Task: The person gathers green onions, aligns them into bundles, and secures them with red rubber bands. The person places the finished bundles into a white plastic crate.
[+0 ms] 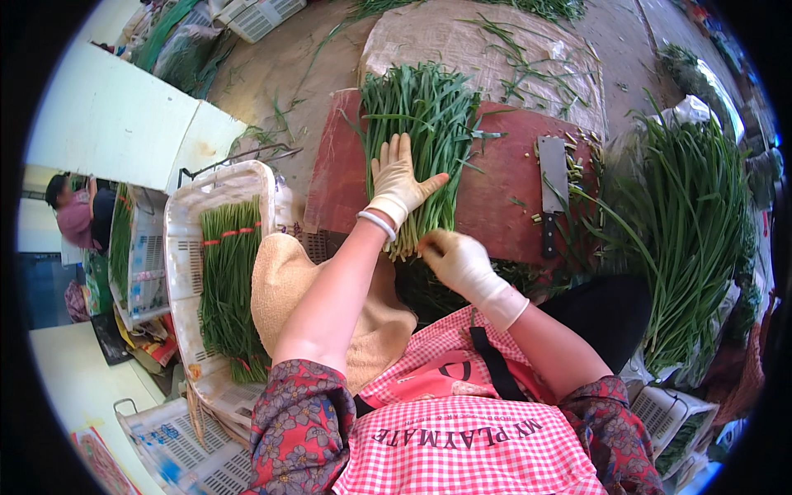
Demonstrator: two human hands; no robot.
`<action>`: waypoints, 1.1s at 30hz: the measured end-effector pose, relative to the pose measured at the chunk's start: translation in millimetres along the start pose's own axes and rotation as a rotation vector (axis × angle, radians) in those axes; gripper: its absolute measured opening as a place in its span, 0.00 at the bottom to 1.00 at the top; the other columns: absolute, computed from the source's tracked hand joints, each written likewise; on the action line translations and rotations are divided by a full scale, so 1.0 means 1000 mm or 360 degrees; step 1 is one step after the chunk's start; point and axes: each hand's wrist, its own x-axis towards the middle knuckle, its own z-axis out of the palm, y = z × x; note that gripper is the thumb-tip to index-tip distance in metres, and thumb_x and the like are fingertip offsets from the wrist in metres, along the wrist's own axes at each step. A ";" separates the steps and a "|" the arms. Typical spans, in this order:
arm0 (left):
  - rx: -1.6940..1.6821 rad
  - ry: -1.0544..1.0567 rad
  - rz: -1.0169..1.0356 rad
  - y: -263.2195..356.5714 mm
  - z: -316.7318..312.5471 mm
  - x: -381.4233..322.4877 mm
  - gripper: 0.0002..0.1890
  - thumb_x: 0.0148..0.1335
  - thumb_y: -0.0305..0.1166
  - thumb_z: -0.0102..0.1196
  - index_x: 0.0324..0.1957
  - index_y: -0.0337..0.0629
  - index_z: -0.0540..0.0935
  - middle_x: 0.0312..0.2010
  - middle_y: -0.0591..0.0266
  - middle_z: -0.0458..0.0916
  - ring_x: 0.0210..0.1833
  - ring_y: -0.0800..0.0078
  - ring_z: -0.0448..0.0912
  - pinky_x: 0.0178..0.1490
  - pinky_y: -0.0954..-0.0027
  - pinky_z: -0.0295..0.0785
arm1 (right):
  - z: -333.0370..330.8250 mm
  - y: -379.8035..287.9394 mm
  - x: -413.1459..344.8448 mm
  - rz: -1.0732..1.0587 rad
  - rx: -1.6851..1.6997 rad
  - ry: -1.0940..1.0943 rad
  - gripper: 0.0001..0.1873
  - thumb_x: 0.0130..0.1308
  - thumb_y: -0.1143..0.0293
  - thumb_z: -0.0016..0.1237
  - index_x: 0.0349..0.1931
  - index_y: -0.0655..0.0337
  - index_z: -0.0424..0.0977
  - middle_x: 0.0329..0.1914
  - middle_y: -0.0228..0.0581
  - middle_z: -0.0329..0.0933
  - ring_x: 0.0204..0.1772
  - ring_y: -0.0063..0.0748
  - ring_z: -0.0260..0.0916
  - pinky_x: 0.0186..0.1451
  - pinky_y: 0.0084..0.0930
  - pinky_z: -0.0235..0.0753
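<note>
A thick bunch of leafy green Chinese chives (427, 105) lies on a red board (495, 185), its pale stem ends towards me. My left hand (396, 179), in a thin cream glove with bare fingertips showing at the thumb, rests flat on the bunch with the fingers spread. Beside the stem ends is my right hand (458, 263), gloved too, its fingers bent and slightly blurred; whether it pinches a stem I cannot tell. A cleaver (554, 179) with a black handle lies on the board's right side among cut stem ends (575, 167).
At the left, a white plastic crate (176, 247) holds chives tied with red bands (232, 278). Loose chives (693, 229) are heaped at the right. Beyond the board lies woven sacking (427, 37) with scattered leaves. A tan towel (284, 284) covers my leg. Another person (77, 216) sits far left.
</note>
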 end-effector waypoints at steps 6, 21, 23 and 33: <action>0.0188 -0.0023 0.0005 0.009 0.013 -0.001 0.67 0.48 0.72 0.64 0.80 0.41 0.49 0.81 0.47 0.49 0.83 0.44 0.47 0.81 0.38 0.38 | 0.013 0.008 0.038 0.0289 -0.0552 -0.0200 0.10 0.67 0.59 0.54 0.39 0.54 0.80 0.36 0.46 0.86 0.42 0.50 0.85 0.44 0.46 0.82; 0.0202 0.0175 0.0041 0.002 0.031 -0.003 0.67 0.47 0.67 0.68 0.79 0.39 0.50 0.80 0.50 0.53 0.81 0.44 0.52 0.80 0.36 0.41 | -0.061 0.018 0.121 -0.0389 -0.0604 0.0373 0.12 0.67 0.68 0.53 0.50 0.50 0.83 0.38 0.40 0.82 0.42 0.45 0.83 0.46 0.40 0.82; 0.0221 0.0172 0.0045 0.003 0.029 -0.005 0.66 0.47 0.67 0.68 0.79 0.39 0.51 0.79 0.50 0.54 0.80 0.45 0.53 0.80 0.37 0.43 | -0.055 0.019 0.141 -0.0396 -0.0841 0.0241 0.12 0.65 0.67 0.55 0.48 0.50 0.83 0.37 0.40 0.81 0.43 0.45 0.83 0.47 0.41 0.81; 0.0192 0.0239 0.0081 0.001 0.032 -0.006 0.67 0.47 0.69 0.67 0.79 0.40 0.49 0.79 0.48 0.55 0.79 0.42 0.54 0.79 0.35 0.45 | -0.056 0.027 0.182 -0.0852 -0.1524 -0.0068 0.04 0.60 0.68 0.55 0.34 0.53 0.83 0.35 0.37 0.78 0.41 0.40 0.82 0.43 0.38 0.79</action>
